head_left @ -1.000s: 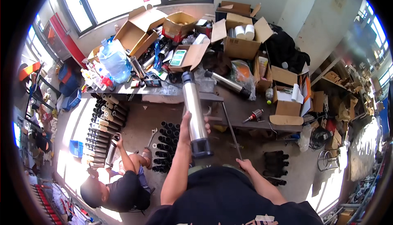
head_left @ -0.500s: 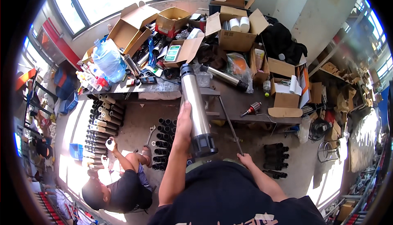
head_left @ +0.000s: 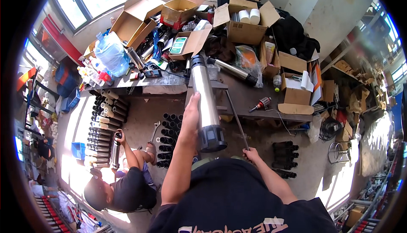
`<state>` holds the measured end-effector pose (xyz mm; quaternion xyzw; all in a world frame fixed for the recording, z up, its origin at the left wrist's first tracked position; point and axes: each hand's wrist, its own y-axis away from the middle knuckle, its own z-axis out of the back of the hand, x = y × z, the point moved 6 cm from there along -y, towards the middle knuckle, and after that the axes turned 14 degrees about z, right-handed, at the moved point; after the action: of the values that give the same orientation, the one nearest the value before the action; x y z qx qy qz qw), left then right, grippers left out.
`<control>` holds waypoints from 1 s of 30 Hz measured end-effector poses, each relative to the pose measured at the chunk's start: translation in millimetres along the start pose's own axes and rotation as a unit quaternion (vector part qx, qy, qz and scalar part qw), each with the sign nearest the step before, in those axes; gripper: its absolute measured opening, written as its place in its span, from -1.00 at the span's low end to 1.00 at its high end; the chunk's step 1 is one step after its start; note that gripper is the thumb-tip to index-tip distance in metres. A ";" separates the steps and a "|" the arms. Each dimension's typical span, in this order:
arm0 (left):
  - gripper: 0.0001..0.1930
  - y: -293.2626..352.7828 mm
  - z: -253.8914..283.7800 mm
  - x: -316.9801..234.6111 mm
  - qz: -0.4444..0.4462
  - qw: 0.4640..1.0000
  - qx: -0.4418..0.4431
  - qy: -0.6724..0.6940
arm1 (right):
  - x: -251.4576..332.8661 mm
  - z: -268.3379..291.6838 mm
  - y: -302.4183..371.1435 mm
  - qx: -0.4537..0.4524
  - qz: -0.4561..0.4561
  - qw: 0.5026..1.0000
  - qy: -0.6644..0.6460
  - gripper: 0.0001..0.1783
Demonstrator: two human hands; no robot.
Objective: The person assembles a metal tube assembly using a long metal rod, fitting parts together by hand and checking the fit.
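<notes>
A shiny steel cylinder [head_left: 207, 99] with black ends, which looks like a pump body, stands tilted in front of me. My left hand [head_left: 191, 115] is wrapped round its left side, near the middle; some fingers are hidden behind it. The cylinder's far end reaches over the bench edge, and its slotted black end points toward my chest. Down at the right, my right hand [head_left: 251, 154] is closed round the near end of a long thin metal bar [head_left: 235, 116]. That bar slants away to the bench, where its far end lies close beside the cylinder.
The cluttered bench [head_left: 265, 113] holds open cardboard boxes [head_left: 246, 32], another steel cylinder [head_left: 233, 71] and a red-and-metal motor part [head_left: 260, 104]. At the lower left a co-worker [head_left: 123, 190] sits by rows of cylinders [head_left: 99, 137]. Black parts [head_left: 284, 158] lie on the right-hand floor.
The cylinder and my left hand have shifted slightly up and right. My right hand has risen a little with the bar. The co-worker now holds a dark-topped cylinder upright.
</notes>
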<state>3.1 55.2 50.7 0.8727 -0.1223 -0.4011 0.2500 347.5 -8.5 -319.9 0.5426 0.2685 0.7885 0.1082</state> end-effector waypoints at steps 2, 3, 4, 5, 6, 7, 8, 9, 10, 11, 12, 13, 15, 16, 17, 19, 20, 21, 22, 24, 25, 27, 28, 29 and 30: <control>-0.53 -4.6 5.8 4.0 -0.014 1.000 -0.022 0.003 | -0.9 1.3 6.1 0.029 -0.031 0.999 -0.011 -0.76; -0.54 -10.6 13.7 6.3 -0.029 0.999 -0.030 -0.006 | 2.9 0.4 8.1 0.032 -0.027 0.999 -0.011 -0.74; -0.55 -16.4 20.2 6.8 -0.045 0.998 -0.036 -0.015 | 4.6 -0.6 6.5 0.033 -0.022 0.999 -0.013 -0.73; -0.55 -19.3 25.8 8.3 -0.058 0.997 -0.043 -0.020 | 6.5 3.2 7.2 0.011 -0.002 1.000 0.014 -0.69; -0.53 -18.8 23.3 9.5 -0.047 0.998 -0.036 -0.013 | 5.3 8.2 8.4 -0.015 0.016 0.999 0.039 -0.65; -0.52 -17.5 19.3 10.8 -0.035 0.999 -0.028 -0.005 | 5.9 11.9 7.0 -0.041 0.035 0.997 0.064 -0.61; -0.51 -16.4 15.5 10.8 -0.024 1.000 -0.021 0.002 | 5.5 17.1 5.3 -0.068 0.037 0.993 0.088 -0.55; -0.47 -14.5 16.7 13.9 0.006 1.000 -0.010 0.016 | 11.2 20.3 12.7 -0.089 0.038 0.989 0.114 -0.48; -0.46 -12.4 17.9 15.3 0.023 0.999 -0.005 0.027 | 23.0 23.3 25.5 -0.109 0.037 0.983 0.141 -0.42; -0.45 -11.6 16.4 16.7 0.041 0.998 0.004 0.039 | 32.4 28.1 35.2 -0.130 0.037 0.976 0.172 -0.38; -0.44 -12.7 14.5 19.9 0.061 0.997 0.013 0.050 | 39.9 33.9 44.8 -0.151 0.035 0.967 0.203 -0.34; -0.43 -13.2 16.1 23.0 0.071 0.996 0.009 0.049 | 47.6 39.7 54.1 -0.171 0.035 0.957 0.234 -0.30; -0.41 -13.1 19.2 30.7 0.090 0.995 0.004 0.044 | 55.9 50.7 78.3 -0.184 0.032 0.953 0.238 -0.28; -0.43 -11.7 20.7 36.4 0.105 0.993 0.005 0.043 | 57.5 55.0 87.6 -0.192 0.032 0.952 0.237 -0.26; -0.45 -13.5 23.5 44.4 0.116 0.991 0.027 0.065 | 57.4 60.4 95.3 -0.211 0.050 0.945 0.245 -0.28; -0.46 -9.1 28.3 53.8 0.138 0.985 0.045 0.096 | 59.4 70.3 109.8 -0.221 0.084 0.940 0.247 -0.31; -0.43 -2.7 28.5 56.2 0.140 0.982 0.042 0.117 | 62.2 74.8 114.4 -0.228 0.101 0.936 0.248 -0.32; -0.41 -2.4 30.9 55.8 0.119 0.982 0.052 0.141 | 69.4 76.7 117.4 -0.230 0.134 0.934 0.236 -0.34; -0.40 -6.2 33.9 57.0 0.098 0.979 0.062 0.165 | 77.4 79.5 121.5 -0.232 0.167 0.931 0.226 -0.36; -0.37 -18.8 36.3 58.3 0.136 0.964 0.076 0.215 | 99.2 83.8 125.7 -0.227 0.219 0.930 0.191 -0.40; -0.37 -23.3 31.1 53.0 0.146 0.955 0.092 0.240 | 116.3 84.7 127.9 -0.218 0.239 0.931 0.166 -0.43; -0.42 -38.0 19.5 35.9 0.142 0.944 0.104 0.281 | 153.8 91.0 131.3 -0.201 0.273 0.929 0.148 -0.48; -0.46 -46.4 11.1 21.9 0.143 0.926 0.061 0.343 | 169.4 95.3 126.7 -0.192 0.287 0.928 0.142 -0.48; -0.48 -60.5 2.8 4.8 0.117 0.928 0.068 0.346 | 182.3 100.9 121.6 -0.183 0.300 0.926 0.135 -0.49; -0.50 -77.9 -4.9 -13.4 0.091 0.930 0.077 0.347 | 193.9 108.8 114.9 -0.176 0.314 0.924 0.129 -0.49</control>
<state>-0.8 128.2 20.3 0.9593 -0.1369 -0.0377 0.2439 385.6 18.8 -74.0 0.4646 -0.0473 0.8799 -0.0871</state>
